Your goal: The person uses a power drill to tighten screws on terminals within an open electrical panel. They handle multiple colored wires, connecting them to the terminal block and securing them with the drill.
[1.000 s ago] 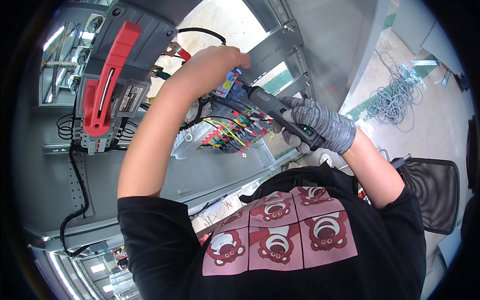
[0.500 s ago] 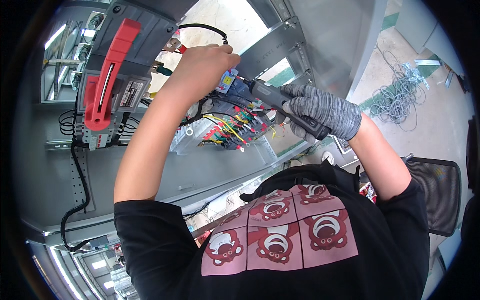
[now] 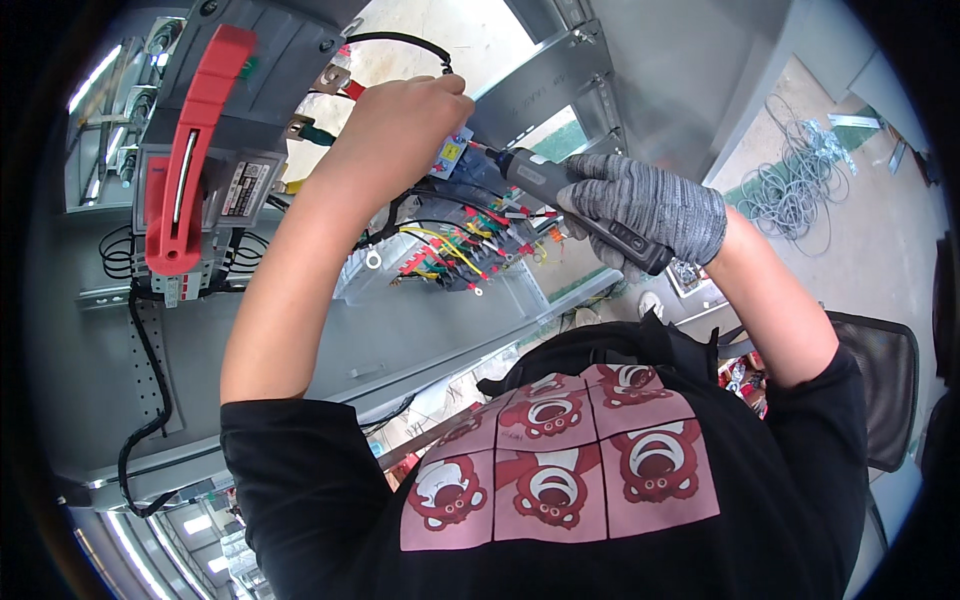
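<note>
The left hand [image 3: 412, 112] has drawn back from the power screwdriver [image 3: 542, 178], its grip too hidden to tell; the gloved right hand [image 3: 652, 205] wraps that tool, bit just beside the blue block [image 3: 449, 156]. Beyond, some ring-ended wires [image 3: 458, 256] lie unconnected.

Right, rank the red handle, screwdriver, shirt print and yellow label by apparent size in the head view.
1. Shirt print
2. Red handle
3. Screwdriver, partly covered by the right hand
4. Yellow label
</note>
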`<state>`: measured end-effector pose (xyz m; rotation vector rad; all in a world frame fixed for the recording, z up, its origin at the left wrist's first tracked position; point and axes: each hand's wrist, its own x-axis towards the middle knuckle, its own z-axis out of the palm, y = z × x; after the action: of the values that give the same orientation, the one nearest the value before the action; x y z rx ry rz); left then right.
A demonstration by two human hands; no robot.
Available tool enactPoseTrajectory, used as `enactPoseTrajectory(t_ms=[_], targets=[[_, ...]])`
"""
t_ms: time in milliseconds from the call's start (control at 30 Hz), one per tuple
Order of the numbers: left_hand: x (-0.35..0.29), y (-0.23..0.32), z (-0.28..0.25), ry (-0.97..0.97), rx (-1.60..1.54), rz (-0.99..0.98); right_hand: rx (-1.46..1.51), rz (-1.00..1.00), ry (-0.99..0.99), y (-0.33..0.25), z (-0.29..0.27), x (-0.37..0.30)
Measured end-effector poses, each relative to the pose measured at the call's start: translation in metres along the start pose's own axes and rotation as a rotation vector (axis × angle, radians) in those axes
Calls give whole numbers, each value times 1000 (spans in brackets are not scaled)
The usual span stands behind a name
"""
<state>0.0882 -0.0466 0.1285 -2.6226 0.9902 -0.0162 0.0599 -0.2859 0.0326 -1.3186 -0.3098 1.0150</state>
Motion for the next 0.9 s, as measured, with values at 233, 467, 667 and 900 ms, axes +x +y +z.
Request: enactPoseTrajectory(t_ms=[233, 467, 667, 900], targets=[[3, -7, 7, -77, -18, -48, 15, 55, -58, -8, -1, 3], [6, -10, 7, -73, -33, -37, 17, 22, -52, -4, 0, 6], [5, -11, 8, -76, -54, -35, -57, 58, -23, -9, 4, 4], [6, -12, 9, -58, -83, -14, -144, 54, -12, -14, 3, 3]])
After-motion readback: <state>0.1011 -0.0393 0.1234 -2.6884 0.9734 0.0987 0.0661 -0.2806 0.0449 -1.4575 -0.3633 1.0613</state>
